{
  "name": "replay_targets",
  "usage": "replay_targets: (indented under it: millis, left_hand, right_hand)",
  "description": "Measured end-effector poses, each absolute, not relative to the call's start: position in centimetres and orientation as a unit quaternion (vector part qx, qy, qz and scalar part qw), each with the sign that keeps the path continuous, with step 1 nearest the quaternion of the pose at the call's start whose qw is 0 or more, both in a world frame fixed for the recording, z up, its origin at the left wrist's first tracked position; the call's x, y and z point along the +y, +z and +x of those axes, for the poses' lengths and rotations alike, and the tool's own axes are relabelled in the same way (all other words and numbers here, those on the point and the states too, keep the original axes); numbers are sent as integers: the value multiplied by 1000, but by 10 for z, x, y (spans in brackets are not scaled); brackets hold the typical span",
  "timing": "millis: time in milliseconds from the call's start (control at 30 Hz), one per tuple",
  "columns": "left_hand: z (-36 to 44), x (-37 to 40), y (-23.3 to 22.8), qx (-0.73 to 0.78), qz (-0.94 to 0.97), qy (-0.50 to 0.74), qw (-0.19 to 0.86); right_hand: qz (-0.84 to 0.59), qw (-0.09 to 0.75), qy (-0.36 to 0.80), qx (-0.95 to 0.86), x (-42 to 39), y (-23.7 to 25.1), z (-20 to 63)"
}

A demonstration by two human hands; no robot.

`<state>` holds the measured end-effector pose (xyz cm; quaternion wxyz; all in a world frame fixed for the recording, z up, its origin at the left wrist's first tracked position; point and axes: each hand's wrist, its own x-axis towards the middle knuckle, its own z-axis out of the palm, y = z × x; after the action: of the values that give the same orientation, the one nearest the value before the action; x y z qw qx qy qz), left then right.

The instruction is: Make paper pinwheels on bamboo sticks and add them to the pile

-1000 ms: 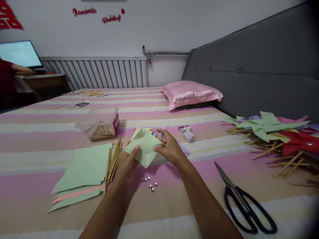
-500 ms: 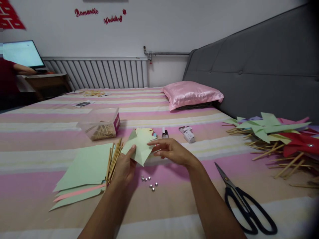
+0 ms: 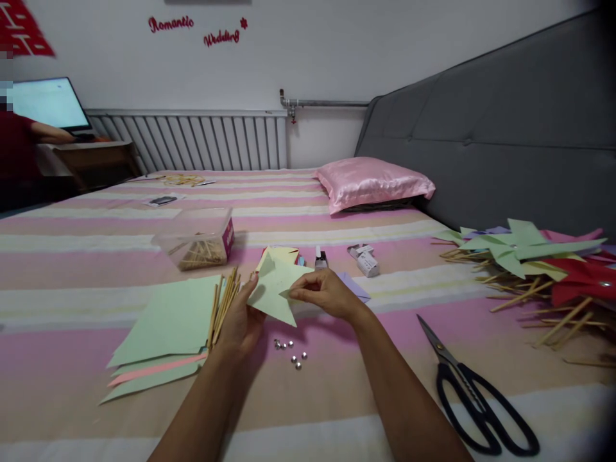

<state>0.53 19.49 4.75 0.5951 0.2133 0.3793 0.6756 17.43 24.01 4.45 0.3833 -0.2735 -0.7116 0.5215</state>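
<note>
A pale green cut paper sheet (image 3: 273,289) hangs just above the bed, its pointed flaps sticking out. My left hand (image 3: 242,324) grips its left side, thumb on top and fingers underneath. From the right, my right hand (image 3: 330,295) pinches a flap near the sheet's middle between thumb and fingertips. Several shiny silver tacks (image 3: 294,359) lie on the cover below. Beside my left wrist are thin wooden sticks (image 3: 224,308), resting on a stack of green paper (image 3: 166,321). A purple paper piece (image 3: 355,287) shows partly behind my right hand.
Black-handled scissors (image 3: 469,378) lie at right, blades pointing away. Finished paper pinwheels (image 3: 524,247) are piled against the grey headboard (image 3: 505,128). A clear tub of sticks (image 3: 205,240), small boxes (image 3: 367,263) and a pink pillow (image 3: 375,183) sit farther back. A person (image 3: 19,147) is at the far left.
My right hand has closed from spread fingers into a pinch on the paper's flap. The sheet has shifted slightly right and turned, and the purple paper behind has come into view.
</note>
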Motion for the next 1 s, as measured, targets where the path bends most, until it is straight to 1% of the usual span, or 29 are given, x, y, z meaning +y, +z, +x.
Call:
replay_targets:
  millis: [167,400,567,633,1000]
  left_hand:
    - [-2,193,54,408,243,620,625]
    - [-1,195,45,445,297,545,646]
    - [-1,195,44,454,305,555,627]
    - [-1,194,45,459,308,557,620]
    - [1,194,39,451,353,549,608]
  right_hand:
    - [-288,390,501,-716,243,43,177]
    - [-300,383,501,-716,242,43,177]
    - [-274,356,558,-698,241,45,181]
    - [-277,349,561,-698,241,45,181]
    - [-354,381,479,-707,244,38,174]
